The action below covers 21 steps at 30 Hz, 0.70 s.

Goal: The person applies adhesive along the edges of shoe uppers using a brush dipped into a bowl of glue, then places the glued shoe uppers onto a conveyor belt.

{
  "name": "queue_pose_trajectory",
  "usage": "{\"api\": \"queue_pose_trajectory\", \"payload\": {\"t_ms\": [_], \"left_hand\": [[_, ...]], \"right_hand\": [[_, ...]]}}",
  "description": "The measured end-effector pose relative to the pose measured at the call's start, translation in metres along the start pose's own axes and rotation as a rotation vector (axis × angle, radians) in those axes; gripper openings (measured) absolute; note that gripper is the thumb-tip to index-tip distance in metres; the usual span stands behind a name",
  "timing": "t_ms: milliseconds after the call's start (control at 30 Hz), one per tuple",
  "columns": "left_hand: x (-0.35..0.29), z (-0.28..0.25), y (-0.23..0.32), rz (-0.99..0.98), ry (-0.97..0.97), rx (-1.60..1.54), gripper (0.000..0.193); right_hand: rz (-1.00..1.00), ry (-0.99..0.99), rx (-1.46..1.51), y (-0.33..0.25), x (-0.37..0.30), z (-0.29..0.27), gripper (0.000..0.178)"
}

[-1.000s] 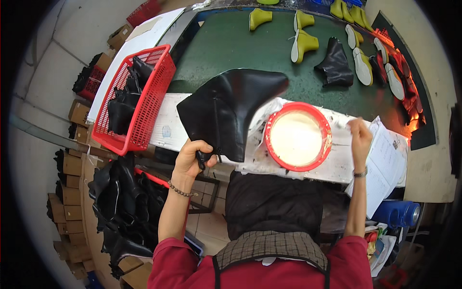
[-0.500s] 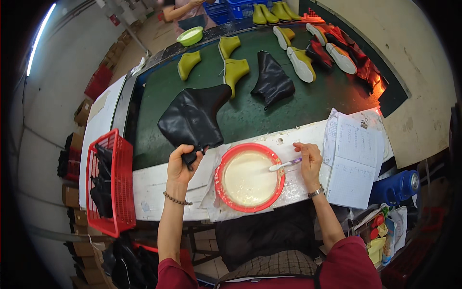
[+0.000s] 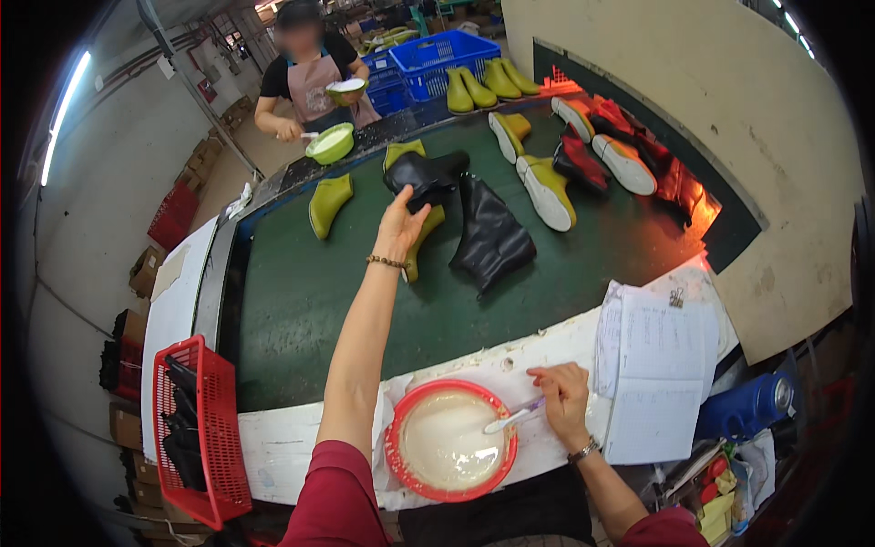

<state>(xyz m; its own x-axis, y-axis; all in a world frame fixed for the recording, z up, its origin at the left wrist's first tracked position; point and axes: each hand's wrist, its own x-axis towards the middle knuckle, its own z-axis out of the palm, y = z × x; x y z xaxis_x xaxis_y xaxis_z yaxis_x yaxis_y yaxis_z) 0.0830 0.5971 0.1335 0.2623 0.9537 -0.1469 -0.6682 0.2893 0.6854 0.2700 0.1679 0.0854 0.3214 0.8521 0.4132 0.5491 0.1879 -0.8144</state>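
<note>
My left hand [image 3: 399, 226] is stretched far out over the green belt [image 3: 310, 328], its fingers closed on the lower edge of a black leather boot upper [image 3: 427, 175]. That upper partly covers two yellow-green boot lasts. Just right of it, a second black upper [image 3: 497, 232] lies on the belt. My right hand [image 3: 563, 403] grips a toothbrush [image 3: 515, 417] with a white and purple handle. The brush's head end reaches over a red basin [image 3: 396, 465] of creamy white liquid.
A red basket [image 3: 219, 438] of black pieces stands left. An open notebook [image 3: 656, 383] and blue bottle [image 3: 743, 407] are at right. White-soled pieces [image 3: 547, 196] lie near an orange-glowing opening. Across the belt, a co-worker [image 3: 319, 82] brushes beside a green bowl [image 3: 330, 144].
My left hand has carried the black upper away from me, to the lasts on the belt. My right hand stays beside the basin with the toothbrush. The co-worker has come further into view.
</note>
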Motion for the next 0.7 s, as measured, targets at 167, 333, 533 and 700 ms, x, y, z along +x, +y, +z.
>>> {"api": "queue_pose_trajectory", "payload": {"t_ms": [167,333,533,700], "left_hand": [[-0.067,0.063,-0.028,0.013,0.093,0.604,0.068],[-0.251,0.159,0.037,0.217,-0.626,0.781,0.041],[-0.448,0.217,0.072,0.544,-1.292,0.311,0.023],[-0.534,0.226,0.058,0.376,-1.008,0.022,0.018]], "right_hand": [[0.016,0.040,-0.045,0.009,0.003,-0.004,0.026],[-0.014,0.008,-0.049,0.003,0.004,0.001,0.028],[-0.044,0.036,-0.030,-0.006,0.000,0.006,0.027],[-0.016,0.032,0.000,0.012,-0.010,0.012,0.028]]}}
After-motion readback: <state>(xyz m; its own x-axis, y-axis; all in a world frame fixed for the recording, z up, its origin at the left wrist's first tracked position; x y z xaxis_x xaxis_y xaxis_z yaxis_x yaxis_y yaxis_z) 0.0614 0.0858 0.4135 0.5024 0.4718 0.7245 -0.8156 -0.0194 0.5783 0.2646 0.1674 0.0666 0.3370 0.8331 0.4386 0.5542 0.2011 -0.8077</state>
